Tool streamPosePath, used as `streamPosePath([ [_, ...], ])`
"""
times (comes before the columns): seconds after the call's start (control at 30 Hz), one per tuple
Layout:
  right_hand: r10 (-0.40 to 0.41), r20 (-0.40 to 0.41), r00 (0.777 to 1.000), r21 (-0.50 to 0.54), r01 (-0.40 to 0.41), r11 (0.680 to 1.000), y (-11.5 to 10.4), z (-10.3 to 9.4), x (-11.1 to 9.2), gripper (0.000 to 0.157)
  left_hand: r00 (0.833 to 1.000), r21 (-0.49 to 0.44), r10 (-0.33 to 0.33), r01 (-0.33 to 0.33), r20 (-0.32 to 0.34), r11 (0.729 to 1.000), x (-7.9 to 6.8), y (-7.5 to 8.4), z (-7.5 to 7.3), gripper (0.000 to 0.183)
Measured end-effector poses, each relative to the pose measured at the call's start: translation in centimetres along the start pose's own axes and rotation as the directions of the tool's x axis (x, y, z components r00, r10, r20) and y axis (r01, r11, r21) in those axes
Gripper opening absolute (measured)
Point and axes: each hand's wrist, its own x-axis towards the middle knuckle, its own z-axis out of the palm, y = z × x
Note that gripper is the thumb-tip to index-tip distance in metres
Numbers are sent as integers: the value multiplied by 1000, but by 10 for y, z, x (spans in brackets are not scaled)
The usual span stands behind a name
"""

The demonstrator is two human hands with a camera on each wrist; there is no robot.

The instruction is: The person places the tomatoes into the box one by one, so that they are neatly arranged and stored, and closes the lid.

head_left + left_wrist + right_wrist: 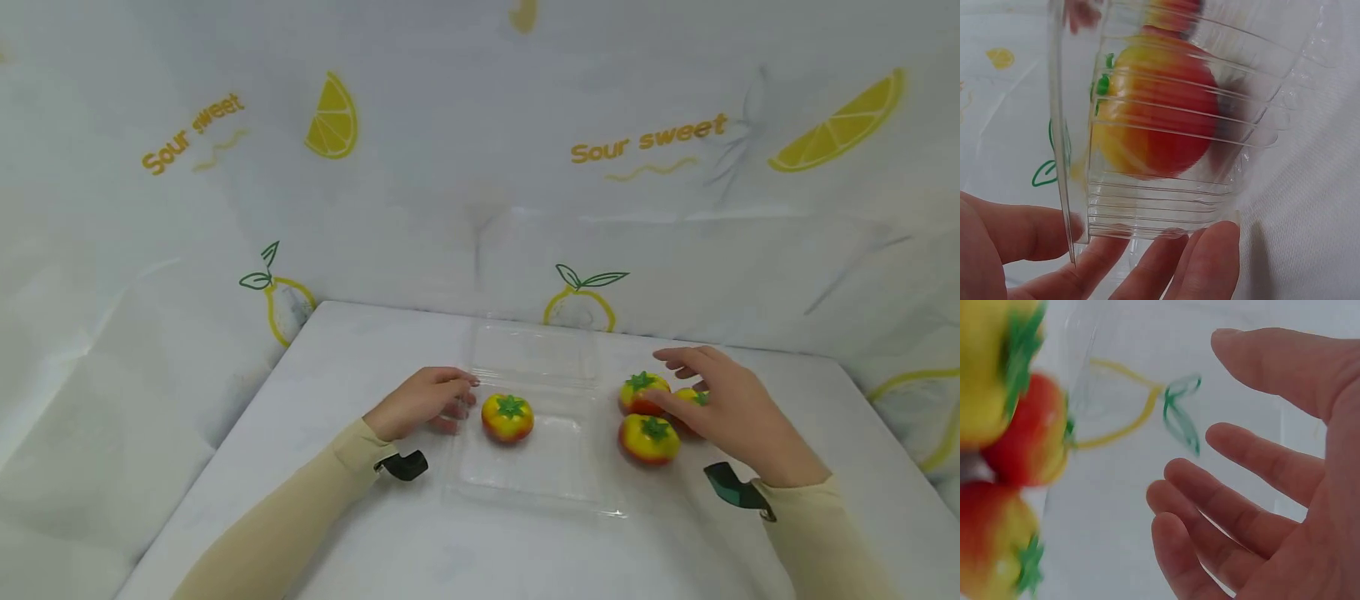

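Observation:
A clear plastic box [525, 492] with its lid [528, 348] folded back holds one yellow-and-red toy tomato [507, 418] with a green star-shaped top. My left hand [429, 400] is at the box's left side. In the left wrist view its fingers [1154, 265] lie against the ribbed outer wall, one fingertip right by the rim, and the tomato [1160, 106] shows through the plastic. On the right, my right hand [723, 408] hovers over three more toy tomatoes [649, 439], its fingers spread and slightly bent. Nothing lies between its fingers in the right wrist view.
A white table [480, 558] carries everything. Behind it and at the sides hangs a white sheet [450, 167] printed with lemons and lettering. The lid reaches toward the table's back edge. Black straps [405, 465] sit at both wrists.

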Motion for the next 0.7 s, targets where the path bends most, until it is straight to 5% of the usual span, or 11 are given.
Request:
streamPosePath([
  [0.13, 72, -13, 997, 13, -72, 997, 36, -4, -6, 71, 1000, 0, 6, -6, -1, 1000, -2, 0, -1, 36],
  [0.33, 184, 84, 979, 15, -186, 982, 69, 1, -10, 83, 1000, 0, -1, 1, 0, 1000, 0, -2, 0, 36],
  [0.7, 228, 206, 952, 68, -246, 967, 107, 10, -12, 86, 1000, 8, -10, 10, -19, 1000, 2, -3, 4, 34],
])
